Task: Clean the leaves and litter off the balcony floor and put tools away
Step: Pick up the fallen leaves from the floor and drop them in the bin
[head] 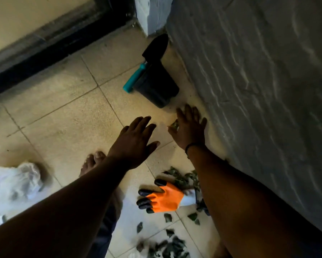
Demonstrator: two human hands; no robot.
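The task is judged barely half done. Leaves (177, 246) are strewn on the floor (63, 112) by a glove (162, 199). Left hand (136, 141) is spread, empty; right hand (191, 127) is flat over one leaf (173, 125). Trowel (147, 64) and pot (156, 86) are left by the wall (258, 81).

matt speckled floor tiles (67, 116), rough plastered wall (258, 71), crinkled thin plastic bag (13, 181), rubbery orange glove (162, 198).
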